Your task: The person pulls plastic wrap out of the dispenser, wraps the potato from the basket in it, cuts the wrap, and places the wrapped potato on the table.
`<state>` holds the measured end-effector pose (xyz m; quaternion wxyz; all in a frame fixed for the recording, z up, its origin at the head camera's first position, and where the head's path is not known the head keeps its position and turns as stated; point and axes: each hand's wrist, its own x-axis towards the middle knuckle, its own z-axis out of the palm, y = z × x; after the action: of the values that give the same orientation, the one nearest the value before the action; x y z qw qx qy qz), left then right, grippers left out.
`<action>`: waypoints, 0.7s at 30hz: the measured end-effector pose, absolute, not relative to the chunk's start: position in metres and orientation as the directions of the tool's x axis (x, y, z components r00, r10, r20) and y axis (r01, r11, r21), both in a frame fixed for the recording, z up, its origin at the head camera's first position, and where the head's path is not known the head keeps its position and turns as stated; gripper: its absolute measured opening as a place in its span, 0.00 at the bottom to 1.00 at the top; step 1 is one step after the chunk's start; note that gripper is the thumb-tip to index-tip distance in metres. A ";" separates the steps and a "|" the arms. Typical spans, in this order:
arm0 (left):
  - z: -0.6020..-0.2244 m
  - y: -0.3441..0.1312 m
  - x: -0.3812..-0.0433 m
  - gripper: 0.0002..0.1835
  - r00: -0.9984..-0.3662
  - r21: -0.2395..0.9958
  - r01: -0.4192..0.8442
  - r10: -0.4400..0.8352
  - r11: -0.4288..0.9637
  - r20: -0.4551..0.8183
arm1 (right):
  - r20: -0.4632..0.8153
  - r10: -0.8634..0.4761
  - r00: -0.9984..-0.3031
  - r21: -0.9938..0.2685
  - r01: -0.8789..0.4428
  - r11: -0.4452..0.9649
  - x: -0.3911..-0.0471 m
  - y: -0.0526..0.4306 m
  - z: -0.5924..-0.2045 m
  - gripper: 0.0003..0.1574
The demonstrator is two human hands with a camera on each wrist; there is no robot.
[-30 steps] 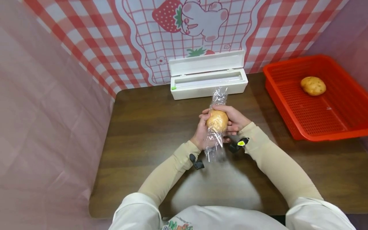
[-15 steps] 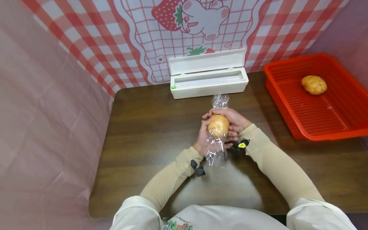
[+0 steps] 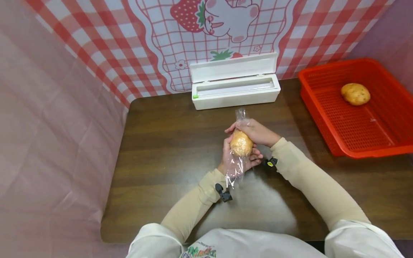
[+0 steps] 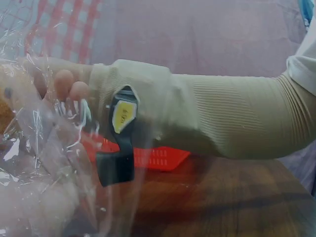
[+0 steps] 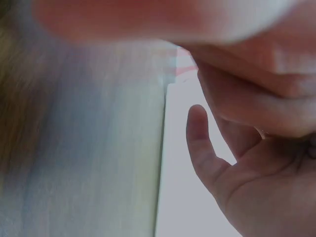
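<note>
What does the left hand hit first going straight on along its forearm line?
Probably the right hand, which lies across that line in the head view, just past the wrapped potato that the left hand holds; depth there is hard to judge.

The person's left hand (image 3: 227, 156) is cupped with its palm turned up, fingers (image 3: 255, 157) curled in a hold and emerging toward the right hand (image 3: 259, 132), which curves in from the far side, also gripping. The left wrist (image 3: 217, 178) lies nearer the torso (image 3: 255, 243) than its hand; the right wrist (image 3: 279, 145) lies right of its own. From both hands the forearms (image 3: 319, 190) slant back and outward
</note>
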<state>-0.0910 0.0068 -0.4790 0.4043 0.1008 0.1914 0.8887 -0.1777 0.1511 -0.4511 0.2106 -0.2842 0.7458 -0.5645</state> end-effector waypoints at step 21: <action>-0.478 0.006 -0.086 0.36 -0.799 0.331 -0.584 0.597 -0.741 -0.074 | 0.199 -0.784 -0.588 -0.819 -0.539 0.196 -0.163 0.138 -0.434 0.23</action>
<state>-0.0862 0.0059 -0.4782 0.3165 0.0183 0.1711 0.9329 -0.1630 0.1385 -0.4344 0.1325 -0.4340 0.7620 -0.4621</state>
